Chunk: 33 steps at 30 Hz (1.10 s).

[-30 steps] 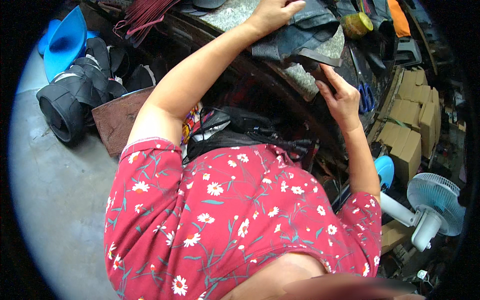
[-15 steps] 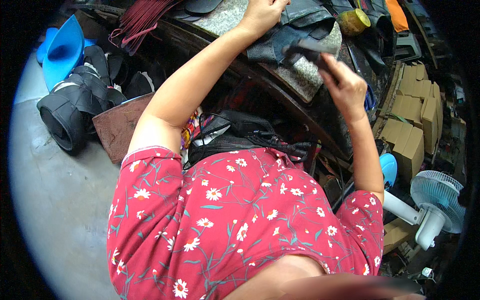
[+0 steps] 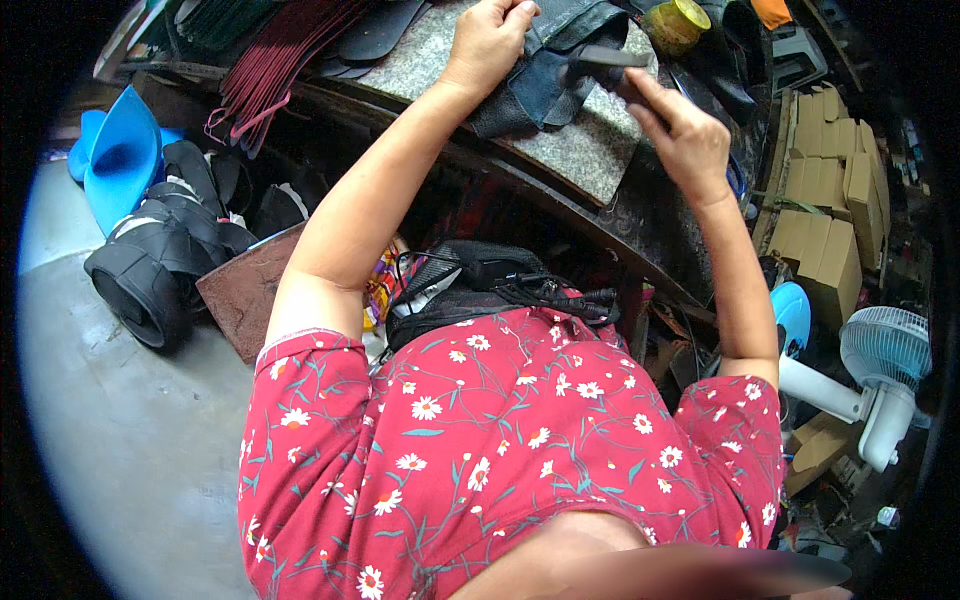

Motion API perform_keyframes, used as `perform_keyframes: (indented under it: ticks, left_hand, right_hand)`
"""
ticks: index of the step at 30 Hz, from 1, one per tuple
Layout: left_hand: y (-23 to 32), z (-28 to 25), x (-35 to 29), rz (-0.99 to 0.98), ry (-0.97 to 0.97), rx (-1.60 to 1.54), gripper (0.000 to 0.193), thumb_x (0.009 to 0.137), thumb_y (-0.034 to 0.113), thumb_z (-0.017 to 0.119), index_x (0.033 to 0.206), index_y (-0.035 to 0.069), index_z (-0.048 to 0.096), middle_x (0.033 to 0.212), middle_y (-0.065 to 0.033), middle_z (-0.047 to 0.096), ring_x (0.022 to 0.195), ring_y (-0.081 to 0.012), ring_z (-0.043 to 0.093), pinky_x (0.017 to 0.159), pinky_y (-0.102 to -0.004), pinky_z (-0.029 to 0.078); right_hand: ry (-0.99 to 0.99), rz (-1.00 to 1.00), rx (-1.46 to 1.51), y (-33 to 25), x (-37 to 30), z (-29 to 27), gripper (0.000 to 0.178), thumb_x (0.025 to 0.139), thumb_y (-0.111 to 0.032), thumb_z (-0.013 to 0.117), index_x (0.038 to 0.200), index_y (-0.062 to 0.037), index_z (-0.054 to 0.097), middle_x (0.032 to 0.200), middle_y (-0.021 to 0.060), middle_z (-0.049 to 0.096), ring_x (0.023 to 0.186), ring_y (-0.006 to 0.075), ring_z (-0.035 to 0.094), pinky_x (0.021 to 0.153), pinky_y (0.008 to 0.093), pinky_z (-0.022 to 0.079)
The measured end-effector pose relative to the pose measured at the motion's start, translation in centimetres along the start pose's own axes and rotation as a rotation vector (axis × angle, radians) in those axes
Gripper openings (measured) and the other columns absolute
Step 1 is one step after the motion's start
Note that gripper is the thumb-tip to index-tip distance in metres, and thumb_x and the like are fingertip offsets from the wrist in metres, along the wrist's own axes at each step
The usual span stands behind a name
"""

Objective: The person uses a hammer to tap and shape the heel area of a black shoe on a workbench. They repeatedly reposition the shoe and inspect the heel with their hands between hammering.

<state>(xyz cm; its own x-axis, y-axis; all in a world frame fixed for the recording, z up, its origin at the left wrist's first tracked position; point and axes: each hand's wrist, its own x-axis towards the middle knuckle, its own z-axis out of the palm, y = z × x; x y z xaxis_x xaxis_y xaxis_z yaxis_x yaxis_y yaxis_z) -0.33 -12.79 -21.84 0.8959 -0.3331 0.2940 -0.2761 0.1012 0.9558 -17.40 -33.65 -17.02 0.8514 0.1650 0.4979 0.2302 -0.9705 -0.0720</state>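
My right hand [image 3: 685, 140] is closed round what looks like a hammer [image 3: 607, 62], with its dark head smeared by motion. It hangs just over black leather pieces [image 3: 545, 95], which are textured and lie overlapped on a speckled grey stone slab [image 3: 595, 165]. At the left edge of that leather, my left hand [image 3: 488, 50] is closed, thumb and fingers pressed together on it. Part of the left fingers is cut off by the top of the picture.
Dark red straps [image 3: 290, 70] hang off the bench beside black sole shapes [image 3: 385, 30]. A yellow tub [image 3: 675, 25] stands behind the slab. Black footwear parts [image 3: 150, 270] and blue sheets [image 3: 125, 160] are at left. Cartons [image 3: 820, 240] and a white fan [image 3: 885, 350] stand at right.
The whole view has shifted, so the bench sits higher and more to the left. The hammer stays over the leather in my right hand. My left hand keeps its place on the leather.
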Motion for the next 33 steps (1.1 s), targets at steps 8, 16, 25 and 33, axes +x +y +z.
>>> perform_keyframes:
  ticks: [8, 16, 25, 33]
  left_hand:
    - [-0.3, 0.3, 0.3, 0.202, 0.072, 0.323, 0.022, 0.088, 0.024, 0.066, 0.098, 0.005, 0.070, 0.086, -0.0139, 0.069, 0.081, -0.0270, 0.069, 0.073, -0.0362, 0.053]
    - [1.2, 0.3, -0.4, 0.259, 0.034, 0.295, 0.014, 0.094, 0.016, 0.063, 0.095, 0.002, 0.067, 0.075, -0.0068, 0.063, 0.063, -0.0152, 0.059, 0.059, -0.0293, 0.047]
    - [6.6, 0.2, -4.6, 0.560, -0.671, 1.171, 0.033, 0.080, 0.021, 0.070, 0.110, 0.009, 0.065, 0.101, -0.0077, 0.063, 0.098, -0.0279, 0.059, 0.083, -0.0391, 0.051]
    - [11.1, -3.2, -6.9, 0.507, -0.827, 1.297, 0.008, 0.074, 0.011, 0.065, 0.079, 0.011, 0.071, 0.081, -0.0037, 0.064, 0.093, -0.0274, 0.059, 0.078, -0.0401, 0.050]
  right_hand:
    - [0.002, 0.118, 0.111, -2.5, 0.2, -1.7, 0.044, 0.087, -0.029, 0.073, 0.130, -0.0288, 0.065, 0.093, 0.0063, 0.072, 0.079, 0.0266, 0.070, 0.065, 0.0368, 0.055]
    - [0.209, 0.312, 0.318, 0.1, 0.9, -0.5, 0.040, 0.090, -0.036, 0.068, 0.130, -0.0331, 0.063, 0.111, 0.0058, 0.071, 0.090, 0.0264, 0.071, 0.071, 0.0334, 0.056]
    - [-0.154, 0.526, 0.196, 2.7, 2.0, -1.4, 0.043, 0.090, -0.049, 0.064, 0.132, -0.0428, 0.059, 0.107, 0.0075, 0.072, 0.096, 0.0293, 0.070, 0.079, 0.0385, 0.055]
    - [0.085, 0.262, 0.027, 1.9, 1.4, -2.3, 0.045, 0.089, -0.049, 0.066, 0.133, -0.0458, 0.057, 0.091, 0.0079, 0.073, 0.076, 0.0274, 0.071, 0.069, 0.0349, 0.055]
